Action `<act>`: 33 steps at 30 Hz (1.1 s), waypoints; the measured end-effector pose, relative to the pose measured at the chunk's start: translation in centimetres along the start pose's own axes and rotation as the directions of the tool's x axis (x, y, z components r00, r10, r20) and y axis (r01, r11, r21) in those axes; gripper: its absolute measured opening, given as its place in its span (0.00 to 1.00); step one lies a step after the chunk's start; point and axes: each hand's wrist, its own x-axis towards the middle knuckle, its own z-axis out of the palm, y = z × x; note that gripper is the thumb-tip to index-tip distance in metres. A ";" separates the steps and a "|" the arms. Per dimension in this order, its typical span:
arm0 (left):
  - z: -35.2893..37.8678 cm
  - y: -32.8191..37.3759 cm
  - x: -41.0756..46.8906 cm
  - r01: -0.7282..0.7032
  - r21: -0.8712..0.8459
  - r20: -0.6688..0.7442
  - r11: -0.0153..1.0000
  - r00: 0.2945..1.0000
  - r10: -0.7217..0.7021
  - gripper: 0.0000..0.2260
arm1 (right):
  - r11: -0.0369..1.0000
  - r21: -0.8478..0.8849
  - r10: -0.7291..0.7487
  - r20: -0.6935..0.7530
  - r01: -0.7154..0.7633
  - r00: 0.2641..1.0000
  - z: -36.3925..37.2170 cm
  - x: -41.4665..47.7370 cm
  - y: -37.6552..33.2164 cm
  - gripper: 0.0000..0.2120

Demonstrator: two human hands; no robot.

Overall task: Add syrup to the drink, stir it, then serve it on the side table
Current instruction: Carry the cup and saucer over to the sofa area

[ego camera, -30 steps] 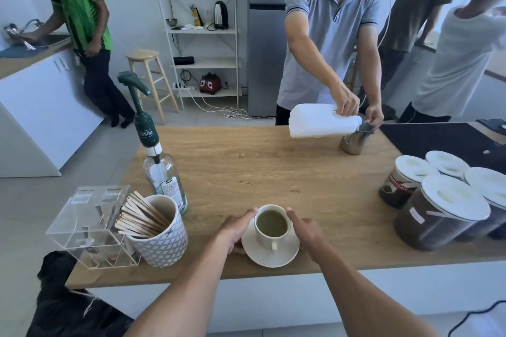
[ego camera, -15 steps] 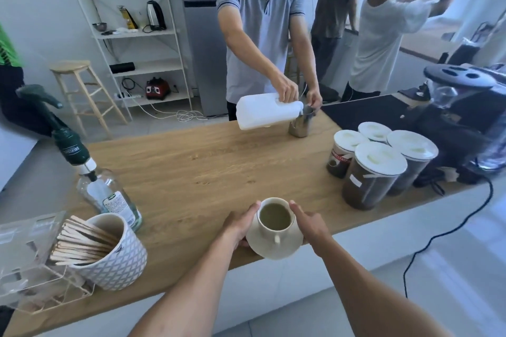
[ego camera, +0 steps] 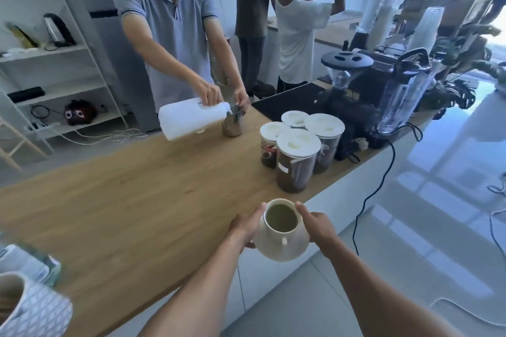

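Between both hands, cream cup (ego camera: 281,220) holds greenish drink on saucer (ego camera: 284,247).

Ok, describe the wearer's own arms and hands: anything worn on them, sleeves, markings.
Both forearms are bare right up to the picture's bottom edge; no sleeve shows. The left hand and right hand wear no gloves, and no watch, ring, band or marking is visible on either.
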 end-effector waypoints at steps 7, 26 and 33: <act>7.5 2.2 0.4 -0.018 0.079 0.080 0.997 0.997 0.012 0.30 | 0.999 0.051 0.015 -0.120 -0.009 0.993 -6.7 0.9 3.0 0.30; 32.1 6.4 0.4 -0.122 0.324 0.409 0.938 0.912 -0.023 0.37 | 0.970 0.211 0.200 -0.395 -0.123 0.897 -27.0 1.0 15.6 0.29; 41.9 8.1 -2.6 -0.168 0.310 0.510 0.936 0.860 -0.014 0.32 | 0.943 0.304 0.280 -0.494 -0.139 0.823 -35.0 -0.2 20.3 0.28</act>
